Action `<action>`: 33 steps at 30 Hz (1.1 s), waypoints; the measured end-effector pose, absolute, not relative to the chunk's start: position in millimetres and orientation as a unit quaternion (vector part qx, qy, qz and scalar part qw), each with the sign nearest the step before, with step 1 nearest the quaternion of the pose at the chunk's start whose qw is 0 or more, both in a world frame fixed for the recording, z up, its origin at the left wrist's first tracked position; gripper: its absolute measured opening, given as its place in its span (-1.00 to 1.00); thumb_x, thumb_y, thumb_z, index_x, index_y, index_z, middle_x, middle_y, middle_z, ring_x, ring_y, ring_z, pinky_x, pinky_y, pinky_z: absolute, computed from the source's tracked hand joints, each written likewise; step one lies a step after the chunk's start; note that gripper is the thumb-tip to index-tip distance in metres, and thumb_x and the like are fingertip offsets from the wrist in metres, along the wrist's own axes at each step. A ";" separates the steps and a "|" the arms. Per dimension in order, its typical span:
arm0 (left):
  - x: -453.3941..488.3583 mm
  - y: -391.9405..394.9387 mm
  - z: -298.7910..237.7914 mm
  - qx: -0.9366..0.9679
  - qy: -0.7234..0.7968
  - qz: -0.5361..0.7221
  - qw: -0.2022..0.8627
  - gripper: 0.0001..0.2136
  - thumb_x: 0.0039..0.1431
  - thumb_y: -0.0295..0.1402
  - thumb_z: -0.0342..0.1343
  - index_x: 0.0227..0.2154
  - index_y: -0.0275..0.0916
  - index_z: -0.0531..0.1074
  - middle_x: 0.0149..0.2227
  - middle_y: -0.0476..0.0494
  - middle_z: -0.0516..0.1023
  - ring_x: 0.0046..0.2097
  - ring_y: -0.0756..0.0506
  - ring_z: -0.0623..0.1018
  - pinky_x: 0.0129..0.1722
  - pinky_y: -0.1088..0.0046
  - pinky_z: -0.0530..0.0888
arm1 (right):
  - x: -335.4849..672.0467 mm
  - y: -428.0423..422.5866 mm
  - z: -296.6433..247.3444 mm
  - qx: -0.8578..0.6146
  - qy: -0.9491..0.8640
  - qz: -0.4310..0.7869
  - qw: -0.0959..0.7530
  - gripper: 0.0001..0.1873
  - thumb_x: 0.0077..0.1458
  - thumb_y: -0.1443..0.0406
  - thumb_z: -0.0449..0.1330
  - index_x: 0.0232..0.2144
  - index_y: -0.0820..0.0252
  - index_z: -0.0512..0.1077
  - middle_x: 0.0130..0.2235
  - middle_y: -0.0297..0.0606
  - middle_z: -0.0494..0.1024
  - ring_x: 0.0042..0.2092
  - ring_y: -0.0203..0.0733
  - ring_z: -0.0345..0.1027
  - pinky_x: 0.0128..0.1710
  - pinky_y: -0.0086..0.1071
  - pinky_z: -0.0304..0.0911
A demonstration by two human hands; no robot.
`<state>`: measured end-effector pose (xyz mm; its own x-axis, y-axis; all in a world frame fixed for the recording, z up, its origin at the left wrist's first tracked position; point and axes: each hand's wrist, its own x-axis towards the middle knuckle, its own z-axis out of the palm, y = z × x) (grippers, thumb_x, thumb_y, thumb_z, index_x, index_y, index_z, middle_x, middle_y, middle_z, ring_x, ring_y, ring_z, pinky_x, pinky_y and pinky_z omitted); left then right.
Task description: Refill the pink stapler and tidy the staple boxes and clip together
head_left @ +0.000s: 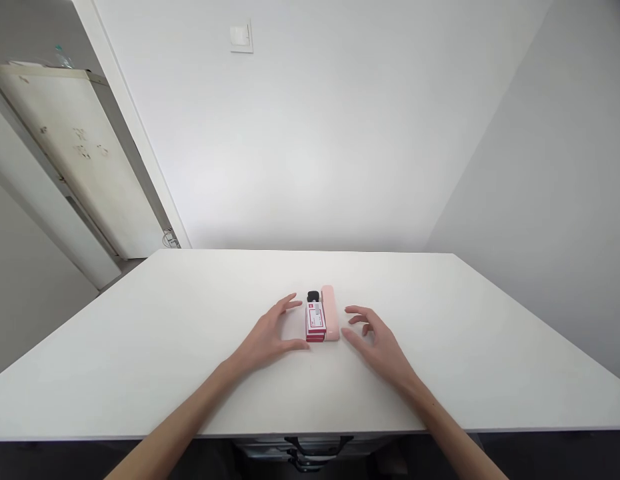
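Note:
On the white table [140, 347] lie a small red and white box [316, 323], a pink oblong stapler-like object [331, 320] right of it, and a small black object [313, 296] behind the box. My left hand [270, 333] rests just left of the box, fingers apart, thumb near the box's front corner. Just right of the pink object hovers my right hand [374, 341], fingers spread and slightly curled. Neither hand holds anything.
The table stands against a white wall with a light switch [241, 37]. A door [75, 160] stands open at the left. A dark chair part [310, 450] shows under the table's near edge.

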<state>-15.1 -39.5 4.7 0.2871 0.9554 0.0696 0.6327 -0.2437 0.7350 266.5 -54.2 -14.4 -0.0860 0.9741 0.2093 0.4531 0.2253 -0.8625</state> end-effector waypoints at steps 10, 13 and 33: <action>-122.3 -25.1 -8.6 0.711 0.656 0.240 0.073 -0.40 0.37 0.09 -0.06 0.29 -0.21 0.31 0.38 -0.29 0.36 0.41 -0.35 0.31 0.40 -0.04 0.27 | 258.4 -83.8 -6.3 -0.561 -0.631 0.248 0.475 -0.70 0.34 0.07 0.14 0.00 0.06 0.44 -0.03 -0.14 0.56 -0.18 -0.08 0.42 -0.41 -0.29 0.32; -129.1 -27.3 -9.6 0.706 0.673 0.217 0.040 -0.43 0.42 0.02 -0.14 0.28 -0.27 0.31 0.38 -0.33 0.35 0.43 -0.34 0.28 0.42 -0.03 0.24 | 246.9 -91.4 -2.8 -0.509 -0.676 0.183 0.500 -0.78 0.35 0.18 0.13 -0.02 0.08 0.44 -0.04 -0.12 0.54 -0.11 -0.06 0.43 -0.22 -0.19 0.42; -119.6 -28.2 -11.7 0.709 0.679 0.189 0.013 -0.50 0.40 -0.31 -0.22 0.31 -0.34 0.27 0.40 -0.31 0.33 0.47 -0.28 0.22 0.42 0.02 0.24 | 38.7 -2.0 -20.2 -0.581 -0.756 0.168 0.249 -0.22 0.47 0.11 -0.13 0.44 0.71 0.01 0.51 0.31 -0.11 0.55 0.22 -0.33 0.50 0.03 -0.34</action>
<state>-119.6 -28.2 -11.7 0.0057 0.9680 0.2510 0.9584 -0.0769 0.2749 38.7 -2.0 -20.2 -0.2006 0.9627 0.1817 0.7950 0.2684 -0.5439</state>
